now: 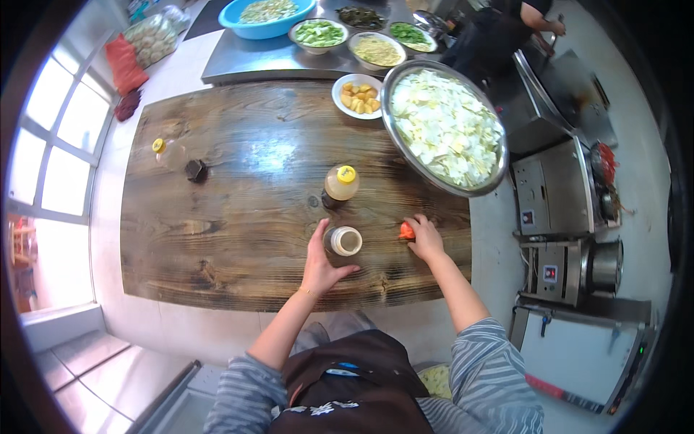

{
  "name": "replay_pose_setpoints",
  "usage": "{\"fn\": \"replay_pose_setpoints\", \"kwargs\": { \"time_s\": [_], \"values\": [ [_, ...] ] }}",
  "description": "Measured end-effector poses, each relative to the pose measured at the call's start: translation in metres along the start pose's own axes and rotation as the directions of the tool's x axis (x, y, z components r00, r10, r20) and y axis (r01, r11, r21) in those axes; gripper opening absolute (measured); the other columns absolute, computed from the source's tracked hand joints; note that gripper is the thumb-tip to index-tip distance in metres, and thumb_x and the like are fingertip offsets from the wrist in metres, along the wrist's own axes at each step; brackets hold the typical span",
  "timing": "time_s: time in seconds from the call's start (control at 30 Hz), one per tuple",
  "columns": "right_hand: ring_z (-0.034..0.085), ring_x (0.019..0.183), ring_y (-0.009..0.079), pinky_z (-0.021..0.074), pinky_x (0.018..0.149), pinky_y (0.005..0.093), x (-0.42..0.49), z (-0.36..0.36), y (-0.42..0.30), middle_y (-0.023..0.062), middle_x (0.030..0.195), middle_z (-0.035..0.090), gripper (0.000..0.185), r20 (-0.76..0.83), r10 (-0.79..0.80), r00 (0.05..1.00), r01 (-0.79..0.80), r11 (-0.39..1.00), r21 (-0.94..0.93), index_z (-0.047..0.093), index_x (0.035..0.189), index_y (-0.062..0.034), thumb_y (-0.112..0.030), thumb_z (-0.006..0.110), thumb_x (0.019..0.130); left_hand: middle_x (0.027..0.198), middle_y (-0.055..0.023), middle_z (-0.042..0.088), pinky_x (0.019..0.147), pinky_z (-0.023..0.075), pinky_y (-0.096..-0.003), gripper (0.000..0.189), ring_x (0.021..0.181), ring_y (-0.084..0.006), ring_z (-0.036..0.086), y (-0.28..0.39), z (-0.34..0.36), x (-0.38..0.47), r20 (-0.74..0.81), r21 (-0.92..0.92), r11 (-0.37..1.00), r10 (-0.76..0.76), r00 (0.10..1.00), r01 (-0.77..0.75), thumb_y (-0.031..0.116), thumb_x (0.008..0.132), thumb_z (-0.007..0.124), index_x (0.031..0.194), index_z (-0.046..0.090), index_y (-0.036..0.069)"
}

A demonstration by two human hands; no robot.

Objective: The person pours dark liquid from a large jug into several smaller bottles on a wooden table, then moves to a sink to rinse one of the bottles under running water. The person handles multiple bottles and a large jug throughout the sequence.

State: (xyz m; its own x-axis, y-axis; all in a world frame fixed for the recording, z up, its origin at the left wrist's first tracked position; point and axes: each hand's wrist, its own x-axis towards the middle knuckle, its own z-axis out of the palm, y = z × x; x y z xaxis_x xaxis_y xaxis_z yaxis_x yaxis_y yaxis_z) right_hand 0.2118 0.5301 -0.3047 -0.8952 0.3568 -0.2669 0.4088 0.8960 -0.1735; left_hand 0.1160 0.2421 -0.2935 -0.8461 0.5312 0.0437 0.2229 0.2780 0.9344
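Observation:
An uncapped jar (pixel 342 242) with a pale round rim stands on the wooden table. My left hand (pixel 321 266) is beside its left and near side, thumb and fingers spread apart and not closed on it. To the right, my right hand (pixel 427 238) has its fingertips around a small orange object (pixel 406 230), perhaps a cap; the hand partly hides it. Just beyond the jar is a bottle with a yellow cap (pixel 346 174), dark at its lower part.
A large steel bowl of chopped cabbage (pixel 447 130) sits at the table's far right, beside a plate of yellow chunks (pixel 359 97). At left are a yellow-capped bottle (pixel 169 154) and a dark object (pixel 196 171). Bowls of chopped vegetables (pixel 319 35) line a steel counter. Another person (pixel 499 38) stands beyond.

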Motion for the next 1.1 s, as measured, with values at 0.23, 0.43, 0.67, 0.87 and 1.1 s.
{"fn": "replay_pose_setpoints", "kwargs": {
  "time_s": [0.23, 0.43, 0.67, 0.87, 1.1],
  "values": [
    [0.061, 0.107, 0.0332, 0.0523, 0.088, 0.0421, -0.01, -0.028, -0.017, 0.0115, 0.117, 0.06, 0.052, -0.039, -0.117, 0.992, 0.124, 0.931, 0.342, 0.06, 0.119, -0.008, -0.008, 0.077, 0.07, 0.125, -0.0105, 0.059, 0.097, 0.0486, -0.0375, 0.08, 0.113, -0.0264, 0.059, -0.035, 0.035, 0.013, -0.09, -0.014, 0.999, 0.047, 0.995, -0.048, 0.02, 0.06, 0.092, 0.126, 0.049, 0.005],
    [0.062, 0.108, 0.0314, 0.0533, 0.09, 0.0374, -0.029, -0.146, -0.121, 0.0128, 0.122, 0.062, 0.048, -0.197, -0.567, 0.8, 0.571, 0.617, 0.542, 0.06, 0.117, -0.0053, -0.005, 0.076, 0.072, 0.106, -0.0117, 0.064, 0.086, 0.0514, -0.0401, 0.064, 0.099, -0.0318, 0.062, -0.01, 0.013, 0.002, -0.218, 0.032, 0.996, 0.087, 0.972, -0.082, 0.015, 0.056, 0.089, 0.11, 0.058, 0.009],
    [0.064, 0.1, 0.0282, 0.0552, 0.08, 0.0366, -0.04, -0.206, -0.25, 0.0083, 0.115, 0.065, 0.043, -0.036, -0.916, 0.399, 0.889, 0.378, 0.257, 0.063, 0.113, -0.0058, -0.001, 0.074, 0.071, 0.101, -0.013, 0.062, 0.082, 0.0509, -0.0407, 0.063, 0.095, -0.0335, 0.061, 0.039, -0.088, -0.056, -0.379, 0.126, 0.984, 0.162, 0.911, -0.123, 0.013, 0.053, 0.087, 0.108, 0.057, 0.007],
    [0.065, 0.097, 0.0282, 0.0558, 0.078, 0.0359, -0.08, -0.218, -0.387, 0.0095, 0.113, 0.066, 0.042, 0.042, -0.99, 0.135, 0.978, 0.14, 0.152, 0.064, 0.111, -0.0055, -0.002, 0.074, 0.071, 0.101, -0.0118, 0.061, 0.085, 0.0495, -0.0407, 0.064, 0.097, -0.0317, 0.06, 0.06, -0.208, -0.134, -0.531, 0.3, 0.953, 0.204, 0.822, -0.043, 0.012, 0.051, 0.084, 0.107, 0.055, 0.007],
    [0.067, 0.08, 0.0298, 0.0546, 0.067, 0.0357, -0.14, -0.187, -0.547, 0.0137, 0.099, 0.067, 0.05, 0.137, -0.973, 0.184, 0.976, 0.198, 0.096, 0.065, 0.104, -0.0021, -0.035, 0.083, 0.071, 0.103, -0.0111, 0.062, 0.087, 0.0494, -0.0416, 0.066, 0.1, -0.0299, 0.06, 0.056, -0.357, -0.253, -0.598, 0.435, 0.889, 0.166, 0.784, 0.143, 0.017, 0.05, 0.085, 0.107, 0.055, 0.007]
  ]
}}
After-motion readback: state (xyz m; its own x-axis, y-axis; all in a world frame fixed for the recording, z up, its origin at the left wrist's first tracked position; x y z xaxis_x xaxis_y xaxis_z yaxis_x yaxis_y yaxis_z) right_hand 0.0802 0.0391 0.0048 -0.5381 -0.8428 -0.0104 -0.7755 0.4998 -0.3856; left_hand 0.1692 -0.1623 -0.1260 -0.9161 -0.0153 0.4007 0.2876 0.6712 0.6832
